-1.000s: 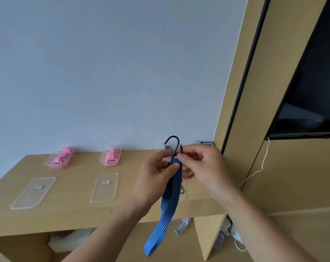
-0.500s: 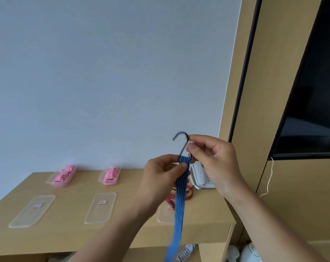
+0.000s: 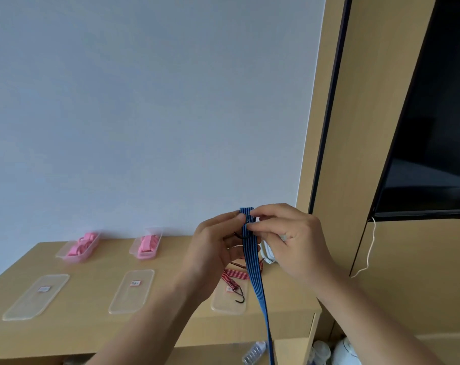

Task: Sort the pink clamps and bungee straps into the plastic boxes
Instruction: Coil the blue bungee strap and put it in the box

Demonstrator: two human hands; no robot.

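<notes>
Both hands hold a blue striped bungee strap (image 3: 253, 267) above the wooden shelf. My left hand (image 3: 215, 248) pinches its folded top from the left, and my right hand (image 3: 289, 241) pinches it from the right. A black hook of the strap shows between the fingers. The strap's free end hangs down past the shelf edge. A red striped bungee strap (image 3: 234, 279) with a black hook lies on the shelf behind my hands. Two plastic boxes with pink clamps stand by the wall: a left box (image 3: 77, 248) and a middle box (image 3: 146, 245).
Three clear lids lie along the wooden shelf (image 3: 92, 325): left lid (image 3: 35, 296), middle lid (image 3: 131, 289), right lid (image 3: 229, 301) under the red strap's hook. A white phone (image 3: 267, 255) sits behind my right hand. A dark screen (image 3: 434, 154) hangs at right.
The hook that stood up above my fingers has been folded down, and the strap's top is now doubled over between both hands. The camera view has shifted slightly.
</notes>
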